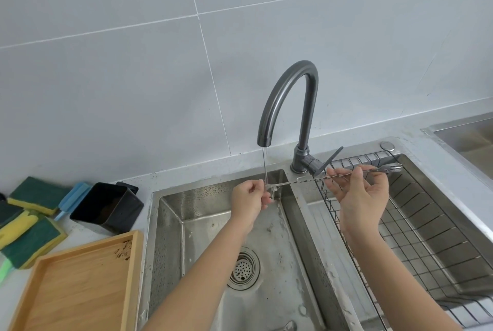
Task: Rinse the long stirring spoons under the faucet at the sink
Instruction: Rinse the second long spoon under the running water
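In the head view, the left hand [248, 198] pinches one end of a long stirring spoon [314, 180] with closed fingers, directly under the thin stream from the faucet [289, 96]. The right hand [360, 194] holds the other part of the twisted shaft between thumb and fingertips, its other fingers loosely open, above the wire rack [426, 224]. The spoon lies almost level between both hands, over the sink [202, 197]. I think the wet, thin shaft can slip from such a light pinch and fall into the basin below the hands. Water may also run along the shaft toward the right hand and drip outside the basin.
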